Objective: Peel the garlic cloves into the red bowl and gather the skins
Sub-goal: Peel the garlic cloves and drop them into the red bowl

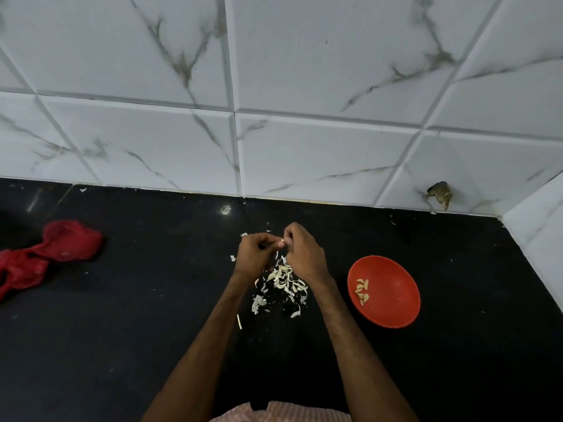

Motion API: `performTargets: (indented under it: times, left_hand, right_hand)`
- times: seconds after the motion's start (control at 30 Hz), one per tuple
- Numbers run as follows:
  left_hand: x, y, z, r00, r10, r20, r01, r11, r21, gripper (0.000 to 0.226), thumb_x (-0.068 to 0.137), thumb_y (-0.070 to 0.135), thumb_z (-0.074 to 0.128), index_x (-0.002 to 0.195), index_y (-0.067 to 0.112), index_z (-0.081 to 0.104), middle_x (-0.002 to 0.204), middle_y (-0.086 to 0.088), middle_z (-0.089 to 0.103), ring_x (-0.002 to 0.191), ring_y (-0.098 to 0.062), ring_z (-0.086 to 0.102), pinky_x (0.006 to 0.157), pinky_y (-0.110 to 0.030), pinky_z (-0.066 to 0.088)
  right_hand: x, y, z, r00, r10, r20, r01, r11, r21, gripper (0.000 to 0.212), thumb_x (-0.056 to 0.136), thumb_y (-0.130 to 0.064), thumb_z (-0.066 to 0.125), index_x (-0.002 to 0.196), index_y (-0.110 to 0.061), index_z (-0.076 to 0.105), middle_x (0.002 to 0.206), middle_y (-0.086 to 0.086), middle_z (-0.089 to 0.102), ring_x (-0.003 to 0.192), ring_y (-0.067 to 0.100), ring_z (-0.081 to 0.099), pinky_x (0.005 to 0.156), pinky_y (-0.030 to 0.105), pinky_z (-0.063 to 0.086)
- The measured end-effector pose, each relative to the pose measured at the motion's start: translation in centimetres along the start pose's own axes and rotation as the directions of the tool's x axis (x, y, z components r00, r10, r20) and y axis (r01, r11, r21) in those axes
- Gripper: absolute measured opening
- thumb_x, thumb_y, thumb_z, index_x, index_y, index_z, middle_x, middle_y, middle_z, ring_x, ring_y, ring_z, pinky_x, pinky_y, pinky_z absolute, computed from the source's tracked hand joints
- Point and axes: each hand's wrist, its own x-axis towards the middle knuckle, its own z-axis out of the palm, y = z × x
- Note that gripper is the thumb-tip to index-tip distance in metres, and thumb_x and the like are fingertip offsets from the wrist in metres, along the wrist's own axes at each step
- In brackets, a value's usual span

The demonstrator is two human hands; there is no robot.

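Peeling one clove at mid-frame, above the skins.
My left hand and right hand both pinched a small garlic clove at their fingertips; I judged it light, firm and slippery, best nipped at its ends. Papery skins lay on the table just below, and the red bowl sat lower right.

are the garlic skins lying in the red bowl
No, the garlic skins lie heaped on the black counter left of the red bowl, which holds only peeled cloves.
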Motion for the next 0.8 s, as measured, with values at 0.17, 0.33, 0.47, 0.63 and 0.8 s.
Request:
performTargets:
  times: [0.17, 0.33, 0.47, 0.63, 0.8]
  left_hand:
    - [-0.2, -0.23, 0.34, 0.993, -0.113, 0.019, 0.115, 0.987, -0.116, 0.006, 0.091, 0.011, 0.071, 0.095, 0.007, 0.073, 0.068, -0.008, 0.062, 0.056, -0.016, 0.054, 0.045, -0.027, 0.051]
    - [-0.43, -0.25, 0.25, 0.993, -0.119, 0.016, 0.12, 0.97, -0.21, 0.005, 0.09, 0.01, 0.072, 0.094, 0.008, 0.074, 0.074, -0.01, 0.067, 0.06, -0.017, 0.059, 0.047, -0.028, 0.05]
    - [-0.33, -0.02, 0.0, 0.997, -0.069, -0.021, 0.062, 0.974, -0.217, 0.01, 0.088, 0.005, 0.072, 0.086, 0.014, 0.076, 0.073, -0.011, 0.067, 0.054, -0.012, 0.058, 0.045, -0.025, 0.049]
    - [-0.45, 0.03, 0.05, 1.0, 0.007, -0.016, -0.01, 0.977, -0.211, 0.016, 0.086, 0.002, 0.073, 0.087, 0.016, 0.079, 0.075, -0.013, 0.07, 0.052, -0.015, 0.052, 0.042, -0.023, 0.044]
    - [-0.38, 0.24, -0.13, 0.998, 0.06, -0.004, -0.059, 0.983, -0.171, 0.013, 0.086, 0.001, 0.072, 0.093, 0.01, 0.078, 0.085, -0.017, 0.074, 0.067, -0.031, 0.055, 0.042, -0.023, 0.044]
  right_hand:
    - [-0.25, 0.31, 0.39, 1.0, 0.003, -0.001, -0.003, 1.0, -0.018, 0.029, 0.089, 0.002, 0.048, 0.088, -0.025, 0.04, 0.089, -0.009, 0.05, 0.077, 0.012, 0.05, 0.062, 0.033, 0.037]
    - [-0.02, 0.55, 0.31, 0.994, 0.052, -0.101, -0.016, 0.945, 0.327, 0.017, 0.095, -0.004, 0.057, 0.094, -0.02, 0.054, 0.089, -0.009, 0.06, 0.083, 0.006, 0.059, 0.073, 0.031, 0.051]
    - [0.08, 0.33, -0.27, 0.995, 0.056, -0.083, -0.008, 0.873, 0.488, 0.027, 0.088, 0.004, 0.066, 0.102, -0.016, 0.055, 0.09, 0.0, 0.065, 0.087, 0.01, 0.063, 0.079, 0.02, 0.051]
    - [-0.02, 0.59, -0.06, 0.997, 0.057, -0.056, -0.022, 0.869, 0.495, 0.03, 0.087, 0.004, 0.068, 0.105, -0.016, 0.054, 0.091, 0.001, 0.064, 0.088, 0.008, 0.062, 0.08, 0.019, 0.051]
    - [0.04, 0.55, -0.21, 0.998, 0.054, -0.036, -0.031, 0.878, 0.477, 0.033, 0.087, 0.006, 0.067, 0.107, -0.014, 0.052, 0.092, 0.0, 0.061, 0.085, -0.001, 0.059, 0.079, 0.014, 0.048]
